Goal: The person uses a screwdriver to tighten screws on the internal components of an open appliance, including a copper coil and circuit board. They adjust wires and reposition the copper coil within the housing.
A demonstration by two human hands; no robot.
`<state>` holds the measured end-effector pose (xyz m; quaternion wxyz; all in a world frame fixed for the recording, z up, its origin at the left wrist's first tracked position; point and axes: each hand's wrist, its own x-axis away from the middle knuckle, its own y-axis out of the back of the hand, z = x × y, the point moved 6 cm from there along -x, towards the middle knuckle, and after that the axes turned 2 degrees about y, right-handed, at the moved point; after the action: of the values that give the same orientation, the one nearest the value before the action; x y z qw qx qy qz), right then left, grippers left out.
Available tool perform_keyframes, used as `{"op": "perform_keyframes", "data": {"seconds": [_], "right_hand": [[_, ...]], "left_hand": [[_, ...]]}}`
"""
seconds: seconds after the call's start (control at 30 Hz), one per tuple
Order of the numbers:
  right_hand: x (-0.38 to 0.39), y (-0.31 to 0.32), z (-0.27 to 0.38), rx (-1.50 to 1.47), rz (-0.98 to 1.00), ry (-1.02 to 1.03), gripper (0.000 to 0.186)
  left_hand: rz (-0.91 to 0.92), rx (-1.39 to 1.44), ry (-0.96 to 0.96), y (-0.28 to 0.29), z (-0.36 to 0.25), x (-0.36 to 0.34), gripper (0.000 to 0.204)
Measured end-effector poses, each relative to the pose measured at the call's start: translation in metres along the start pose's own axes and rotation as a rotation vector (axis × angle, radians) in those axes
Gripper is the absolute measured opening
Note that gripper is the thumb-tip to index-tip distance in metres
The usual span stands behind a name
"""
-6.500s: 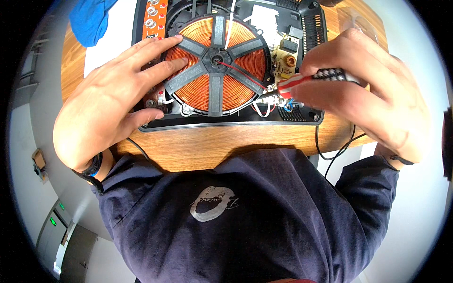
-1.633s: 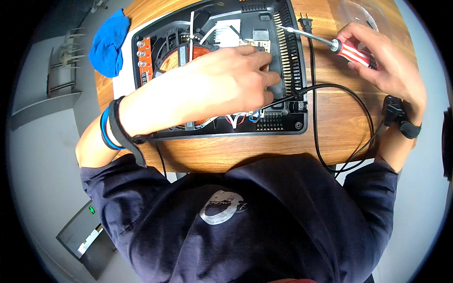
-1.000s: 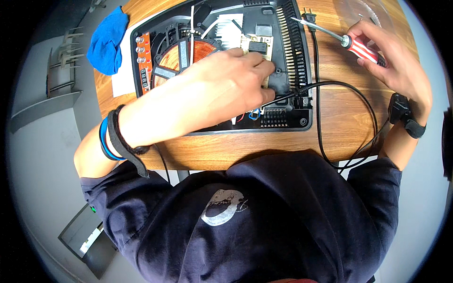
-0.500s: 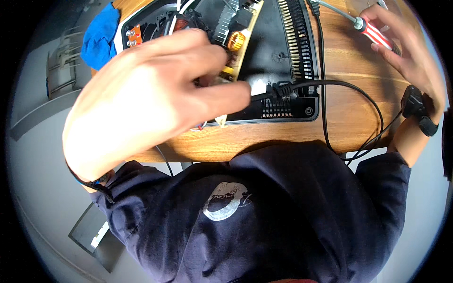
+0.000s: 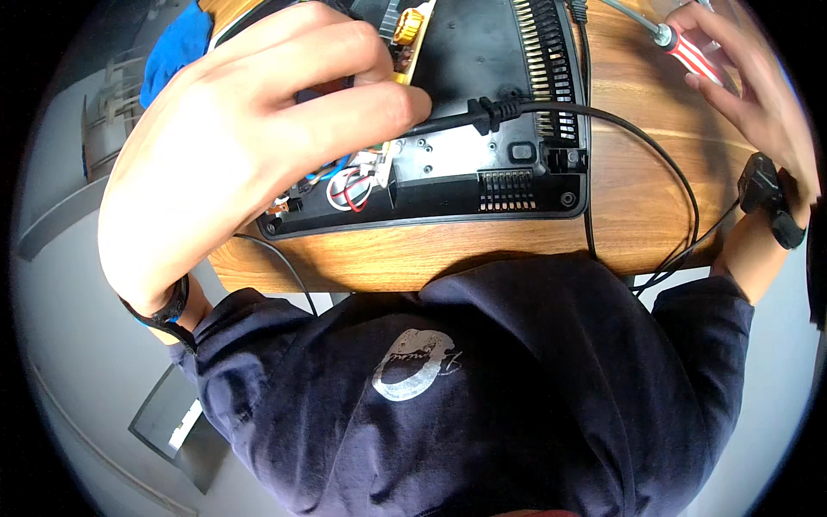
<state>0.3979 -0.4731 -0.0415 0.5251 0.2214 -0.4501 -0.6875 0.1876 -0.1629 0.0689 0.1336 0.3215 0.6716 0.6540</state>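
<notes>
My left hand (image 5: 250,121) is curled round a circuit board (image 5: 419,50) bearing a yellow-wound coil, and holds it tilted over a black plastic housing (image 5: 469,65). A black power cord (image 5: 586,110) with a ribbed strain relief (image 5: 498,112) runs in by the fingertips; whether they pinch it too is hidden. Red, white and blue wires (image 5: 349,185) hang beneath the hand inside the housing. At the right, my right hand (image 5: 748,86) is closed on a screwdriver (image 5: 694,57) with a red and white striped handle, its shaft pointing up and left.
Vent slots (image 5: 547,65) line the housing's right side. A blue cloth (image 5: 177,50) lies at the far left of the wooden table (image 5: 637,86). The cord loops over the table's right part and past its near edge. A thin cable (image 5: 284,258) hangs over the front edge at left.
My left hand has moved left and slightly up with the circuit board, drawing the cord's strain relief along. Wires and the housing's near left corner now show. My right hand has barely shifted.
</notes>
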Motion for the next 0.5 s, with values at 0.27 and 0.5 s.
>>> {"op": "perform_keyframes", "data": {"seconds": [0.27, 0.5], "right_hand": [[-0.004, 0.000, 0.005, 0.004, 0.020, 0.016, 0.057], [-0.008, -0.001, 0.009, 0.011, 0.033, 0.022, 0.055]], "left_hand": [[-0.112, 0.070, -0.067, -0.016, -0.004, -0.006, 0.036], [-0.122, 0.063, -0.092, -0.057, -0.005, -0.006, 0.046]]}}
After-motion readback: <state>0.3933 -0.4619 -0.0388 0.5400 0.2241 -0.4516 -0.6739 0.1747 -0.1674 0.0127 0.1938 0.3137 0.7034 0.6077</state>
